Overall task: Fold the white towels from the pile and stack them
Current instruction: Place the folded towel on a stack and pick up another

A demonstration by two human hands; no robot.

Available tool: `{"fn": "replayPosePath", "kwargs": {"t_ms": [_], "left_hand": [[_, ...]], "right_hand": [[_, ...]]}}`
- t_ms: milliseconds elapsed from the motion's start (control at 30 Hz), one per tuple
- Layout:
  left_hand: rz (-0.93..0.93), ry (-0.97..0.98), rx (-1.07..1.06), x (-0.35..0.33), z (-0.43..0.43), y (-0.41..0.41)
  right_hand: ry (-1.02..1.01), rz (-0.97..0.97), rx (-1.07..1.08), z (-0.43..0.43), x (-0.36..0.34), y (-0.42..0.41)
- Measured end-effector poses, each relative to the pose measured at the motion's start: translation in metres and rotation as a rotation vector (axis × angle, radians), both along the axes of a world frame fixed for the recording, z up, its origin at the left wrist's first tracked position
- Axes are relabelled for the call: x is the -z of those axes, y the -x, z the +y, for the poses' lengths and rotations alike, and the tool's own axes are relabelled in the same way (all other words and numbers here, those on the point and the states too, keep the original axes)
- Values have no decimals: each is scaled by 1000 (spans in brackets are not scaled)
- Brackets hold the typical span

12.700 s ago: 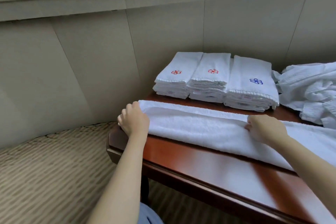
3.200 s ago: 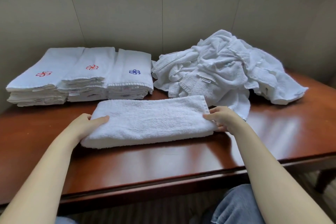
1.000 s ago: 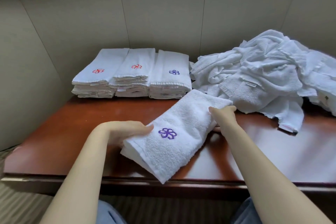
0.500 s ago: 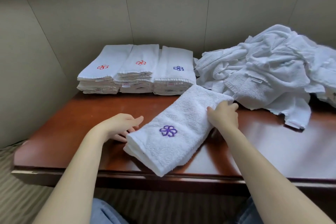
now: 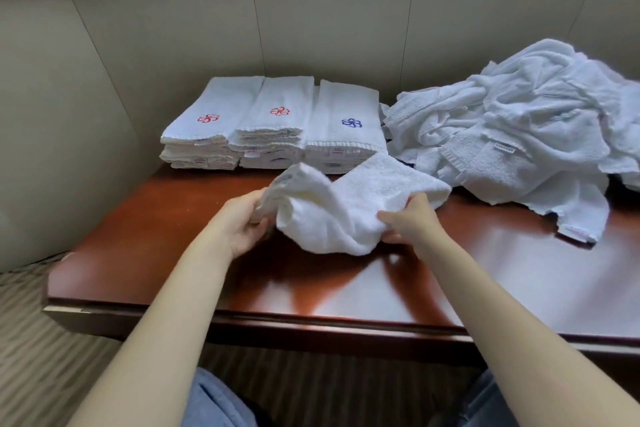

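Holds a white towel (image 5: 349,208) over the middle of the desk (image 5: 485,274), partly folded, near part sagging and bunched, far end reaching toward the back of the desk; cannot tell whether that end rests on the wood. Grips the towel's left end with the left hand (image 5: 239,222), fingers curled round a gathered, raised corner. Pinches the towel's right edge with the right hand (image 5: 408,222), thumb on top, fingers underneath. Hands apart, cloth slack between them.

At the desk's back left, against the wall (image 5: 329,17): three stacks of folded towels side by side and touching. Red flower marks on top of the left stack (image 5: 207,125) and the middle stack (image 5: 277,114), a blue one on the right stack (image 5: 346,121). At the desk's back right: a loose pile (image 5: 519,135) of crumpled white towels, just beside the blue-marked stack, one corner trailing toward the desk's near side. Below the desk's near edge: blue jeans (image 5: 214,402) and striped carpet (image 5: 52,357).
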State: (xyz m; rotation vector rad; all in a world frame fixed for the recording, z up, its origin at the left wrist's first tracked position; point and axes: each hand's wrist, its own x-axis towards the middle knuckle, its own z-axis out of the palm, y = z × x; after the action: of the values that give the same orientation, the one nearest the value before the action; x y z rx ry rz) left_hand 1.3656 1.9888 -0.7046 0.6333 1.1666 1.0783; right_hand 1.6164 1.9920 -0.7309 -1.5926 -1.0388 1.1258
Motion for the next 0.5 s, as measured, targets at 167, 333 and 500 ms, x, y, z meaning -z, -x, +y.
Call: {"fn": "replayPosePath", "kwargs": {"t_ms": [167,333,500], "left_hand": [[889,-91,-236,20,9,37],[1177,-168,-282,29,8,48],[891,65,-150,22,6,59]], "right_hand": [[23,-603,23,-3,2,6],[-362,-1037,-26,-20,-3,32],[-637,-1161,-598,-40,14,70]]}}
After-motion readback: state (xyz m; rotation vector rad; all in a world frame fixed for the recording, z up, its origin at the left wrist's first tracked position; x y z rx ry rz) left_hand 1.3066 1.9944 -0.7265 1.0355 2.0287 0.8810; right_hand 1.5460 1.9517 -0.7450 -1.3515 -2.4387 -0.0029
